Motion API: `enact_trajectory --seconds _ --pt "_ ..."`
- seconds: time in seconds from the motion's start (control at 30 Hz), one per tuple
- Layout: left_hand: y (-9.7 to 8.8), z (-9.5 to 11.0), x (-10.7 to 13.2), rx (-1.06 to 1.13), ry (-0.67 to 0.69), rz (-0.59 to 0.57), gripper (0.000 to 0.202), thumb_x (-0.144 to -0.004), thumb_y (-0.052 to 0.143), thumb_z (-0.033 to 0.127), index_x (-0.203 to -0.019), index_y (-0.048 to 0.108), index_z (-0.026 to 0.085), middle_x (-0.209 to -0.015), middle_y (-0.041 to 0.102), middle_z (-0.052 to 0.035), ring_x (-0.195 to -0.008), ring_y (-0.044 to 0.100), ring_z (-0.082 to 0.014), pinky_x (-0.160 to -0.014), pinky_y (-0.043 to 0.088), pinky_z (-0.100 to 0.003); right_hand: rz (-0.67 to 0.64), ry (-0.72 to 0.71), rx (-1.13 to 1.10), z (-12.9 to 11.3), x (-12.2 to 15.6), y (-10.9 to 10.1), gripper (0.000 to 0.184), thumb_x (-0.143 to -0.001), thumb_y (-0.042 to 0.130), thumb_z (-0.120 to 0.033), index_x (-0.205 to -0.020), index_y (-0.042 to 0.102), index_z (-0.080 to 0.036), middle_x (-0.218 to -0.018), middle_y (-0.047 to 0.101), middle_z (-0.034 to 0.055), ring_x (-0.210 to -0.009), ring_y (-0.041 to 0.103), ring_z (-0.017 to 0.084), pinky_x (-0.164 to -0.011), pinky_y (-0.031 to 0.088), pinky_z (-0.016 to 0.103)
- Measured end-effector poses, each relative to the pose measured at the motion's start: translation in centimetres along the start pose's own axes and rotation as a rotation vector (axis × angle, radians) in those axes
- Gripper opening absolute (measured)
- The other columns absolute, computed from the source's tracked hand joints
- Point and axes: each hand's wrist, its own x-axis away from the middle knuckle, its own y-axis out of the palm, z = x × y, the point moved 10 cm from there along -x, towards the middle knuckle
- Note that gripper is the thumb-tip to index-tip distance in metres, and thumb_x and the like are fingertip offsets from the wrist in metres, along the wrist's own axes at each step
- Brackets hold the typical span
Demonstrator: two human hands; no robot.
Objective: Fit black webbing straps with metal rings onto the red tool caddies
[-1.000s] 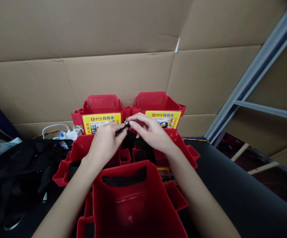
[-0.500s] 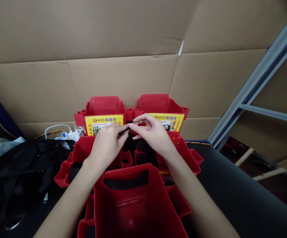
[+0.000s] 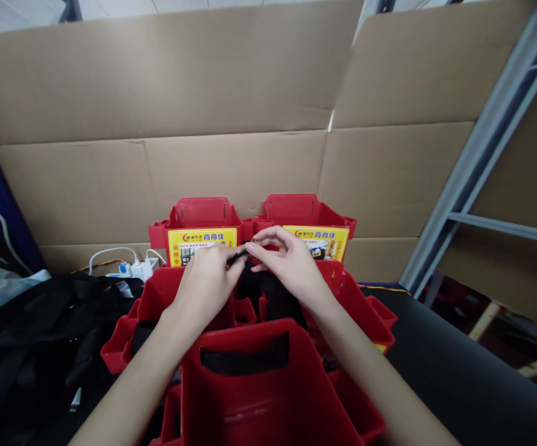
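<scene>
My left hand [image 3: 207,275] is closed, its thumb and fingers pinching a thin black strap [image 3: 235,256]. From the right, my right hand [image 3: 289,263] meets it with thumb and forefinger pinched at the strap's end. Both hands are above red plastic tool boxes. Below them, black fabric [image 3: 272,294] lies between the two middle boxes. A red box [image 3: 268,396] in front has a slot with a black band [image 3: 244,359] threaded through it. Behind the hands stand two more red boxes [image 3: 202,210] with yellow labels. The fingers hide part of the strap.
At left, a heap of black bags and straps [image 3: 40,341] lies on the black table [image 3: 440,371]. White plugs and a charger [image 3: 145,268] sit behind it. Cardboard sheets [image 3: 231,173] wall off the back. A grey metal rack post [image 3: 472,155] rises at right.
The view has tilted up, so the boxes and hands appear lower and more of the cardboard's top edge shows. Both hands keep nearly the same pinch on the black strap.
</scene>
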Motion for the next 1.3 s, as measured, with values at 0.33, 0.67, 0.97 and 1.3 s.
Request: enact_trajectory --seconds 0.33,0.67,0.97,1.3 --pt "0.4 0.1 0.2 -0.064 0.039 -0.008 0.025 -0.083 0.047 0.023 -0.099 0.065 0.019 -0.086 0.067 -0.0095 -0.082 0.062 -0.0223 -0.076 0.047 -0.037 -0.127 0.062 -0.014 0.4 0.3 1.1 0.018 -0.075 0.059 -0.033 -0.079 0.055 -0.016 -0.077 0.052 0.0009 -0.069 0.053 0.008 -0.054 0.053 0.018" --pt "1.6 0.6 0.8 0.079 -0.001 -0.126 0.043 -0.082 0.048 0.039 -0.117 0.052 0.014 -0.109 0.061 -0.0148 -0.100 0.057 -0.0260 -0.083 0.045 -0.038 -0.136 0.229 -0.127 2.1 0.5 0.8 0.013 -0.071 0.054 -0.011 -0.080 0.062 -0.015 -0.083 0.059 0.0034 -0.071 0.055 0.008 -0.056 0.050 0.016" --pt "1.7 -1.3 0.3 0.374 -0.145 -0.083 0.037 -0.085 0.036 0.019 -0.117 0.054 0.016 -0.124 0.052 -0.0089 -0.122 0.040 -0.0190 -0.106 0.025 -0.038 -0.114 0.219 -0.184 1.7 0.4 0.6 0.017 -0.069 0.064 -0.019 -0.085 0.064 -0.015 -0.091 0.061 0.0043 -0.071 0.058 0.009 -0.057 0.054 0.020" --pt "1.7 -1.6 -0.2 0.668 -0.163 -0.060 0.035 -0.077 0.051 0.013 -0.112 0.052 0.012 -0.093 0.061 -0.0067 -0.077 0.059 -0.0113 -0.078 0.048 -0.028 -0.174 0.207 -0.072 1.4 0.7 1.0 0.018 -0.066 0.069 -0.027 -0.070 0.058 -0.013 -0.072 0.056 0.0005 -0.062 0.055 0.007 -0.055 0.054 0.020"
